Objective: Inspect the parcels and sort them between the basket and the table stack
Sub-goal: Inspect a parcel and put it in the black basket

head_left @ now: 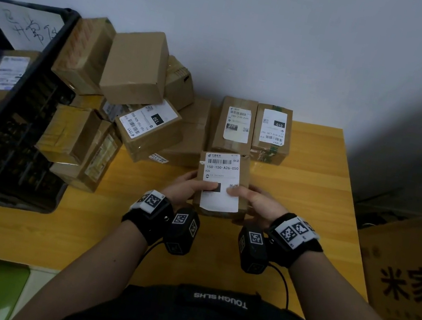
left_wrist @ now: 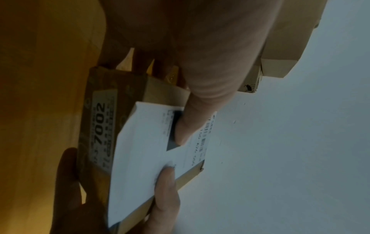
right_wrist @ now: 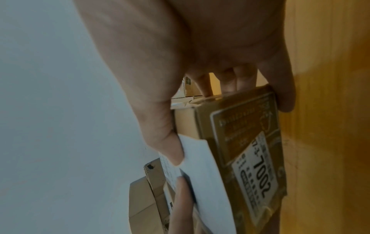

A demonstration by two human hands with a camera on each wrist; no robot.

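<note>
Both hands hold one labelled parcel [head_left: 222, 184] above the bench [head_left: 309, 205]. The left hand [head_left: 185, 187] and right hand [head_left: 261, 204] each have a grip pinching it, thumbs on its white label [head_left: 221, 181].

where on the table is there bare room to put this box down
Bare yellow wooden table shows right of the held cardboard parcel and along the near edge. It is crowded left: loose brown boxes beside the black plastic basket.

black wrist straps [head_left: 150, 215] bearing white square-coded tags, cabled black camera pods [head_left: 182, 229]
</note>
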